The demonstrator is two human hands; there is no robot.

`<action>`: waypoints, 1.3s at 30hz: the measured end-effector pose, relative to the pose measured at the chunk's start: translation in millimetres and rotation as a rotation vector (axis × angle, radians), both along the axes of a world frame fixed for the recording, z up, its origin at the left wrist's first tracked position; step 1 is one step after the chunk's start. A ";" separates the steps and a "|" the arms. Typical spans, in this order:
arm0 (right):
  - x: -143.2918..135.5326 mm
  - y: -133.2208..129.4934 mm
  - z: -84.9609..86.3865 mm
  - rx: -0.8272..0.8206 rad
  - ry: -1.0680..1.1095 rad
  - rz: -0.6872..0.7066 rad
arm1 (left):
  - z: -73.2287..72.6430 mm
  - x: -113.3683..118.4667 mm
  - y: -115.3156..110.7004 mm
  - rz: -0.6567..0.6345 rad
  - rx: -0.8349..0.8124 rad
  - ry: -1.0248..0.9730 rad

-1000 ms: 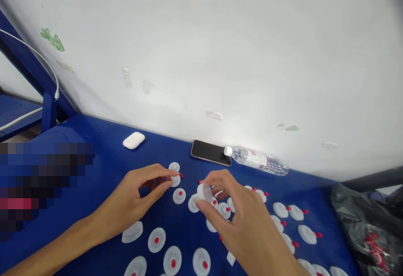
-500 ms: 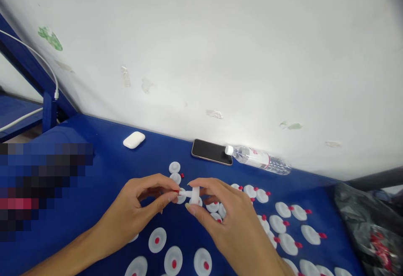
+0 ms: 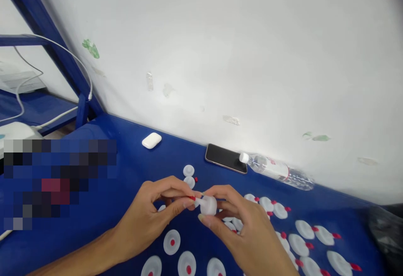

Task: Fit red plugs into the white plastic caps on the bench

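In front of a phone [image 3: 225, 158], left fingers [image 3: 179, 207] pinched a red tip [image 3: 192, 198] while right fingers [image 3: 217, 190], slightly parted, gripped a white cap [image 3: 209, 206], straight alignment seeming wisest.

Prob. wkshop: bench [image 3: 135, 164] w/ caps [image 3: 171, 241]

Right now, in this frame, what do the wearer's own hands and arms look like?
Both the left hand and right hand are bare: no gloves, no rings visible. The left forearm shows no sleeve, watch or bracelet; the right runs out of frame.
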State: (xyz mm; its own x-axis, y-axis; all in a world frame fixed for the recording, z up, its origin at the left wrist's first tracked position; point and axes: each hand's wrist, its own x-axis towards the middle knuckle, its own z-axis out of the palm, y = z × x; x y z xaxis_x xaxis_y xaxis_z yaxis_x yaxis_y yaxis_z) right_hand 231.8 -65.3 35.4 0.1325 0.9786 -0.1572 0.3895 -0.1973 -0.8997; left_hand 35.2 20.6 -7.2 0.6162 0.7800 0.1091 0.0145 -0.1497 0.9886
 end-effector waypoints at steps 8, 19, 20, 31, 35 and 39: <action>-2.3 -2.8 -2.9 -0.089 0.231 0.019 | 0.2 0.7 -0.2 0.007 0.079 -0.007; 0.0 -5.0 -9.1 -0.232 0.543 0.140 | -8.3 2.3 -16.7 -0.077 0.503 -0.149; -0.2 -4.7 -9.4 -0.260 0.577 0.149 | -9.4 2.8 -17.6 -0.075 0.522 -0.163; -15.4 -8.2 3.9 -0.301 0.592 0.051 | -6.1 -0.2 -21.4 -0.152 0.516 -0.081; -15.0 -9.6 -0.8 -0.289 0.590 0.035 | -1.4 -2.5 -19.4 -0.135 0.560 -0.044; -7.9 -9.0 0.3 -0.215 0.437 -0.012 | 4.5 -8.1 -7.8 -0.050 0.627 -0.038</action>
